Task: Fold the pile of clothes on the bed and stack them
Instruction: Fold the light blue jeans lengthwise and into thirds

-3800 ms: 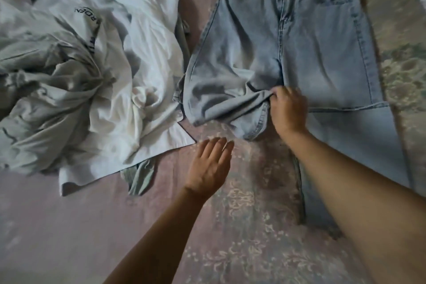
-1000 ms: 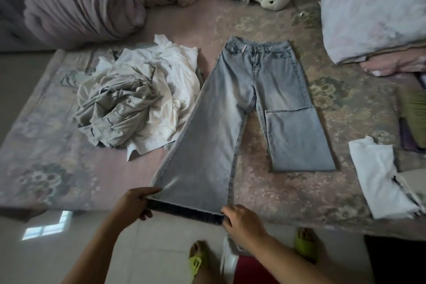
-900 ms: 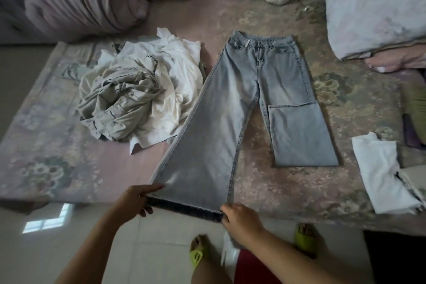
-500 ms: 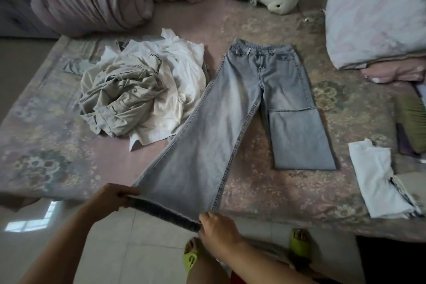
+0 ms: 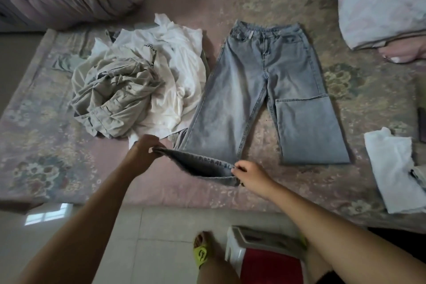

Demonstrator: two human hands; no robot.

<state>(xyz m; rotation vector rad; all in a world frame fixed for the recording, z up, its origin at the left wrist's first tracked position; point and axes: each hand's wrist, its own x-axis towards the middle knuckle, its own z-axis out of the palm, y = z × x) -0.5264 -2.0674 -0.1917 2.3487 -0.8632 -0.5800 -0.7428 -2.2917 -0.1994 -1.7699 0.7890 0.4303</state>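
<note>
On the bed (image 5: 253, 191), both hands' grips apparently pinch the jeans (image 5: 249, 90) hem.

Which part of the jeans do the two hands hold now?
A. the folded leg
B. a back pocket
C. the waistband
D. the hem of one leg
D: the left hand and right hand each pinch a corner of the hem of the unfolded leg of the jeans.

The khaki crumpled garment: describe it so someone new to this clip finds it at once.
Start at the floral pink bed cover; left of the spread light-blue denim jeans lies a heap of clothes. The khaki crumpled garment is bunched on the heap's front left, against the white shirt. It alone is beige with stitched seams.
</note>
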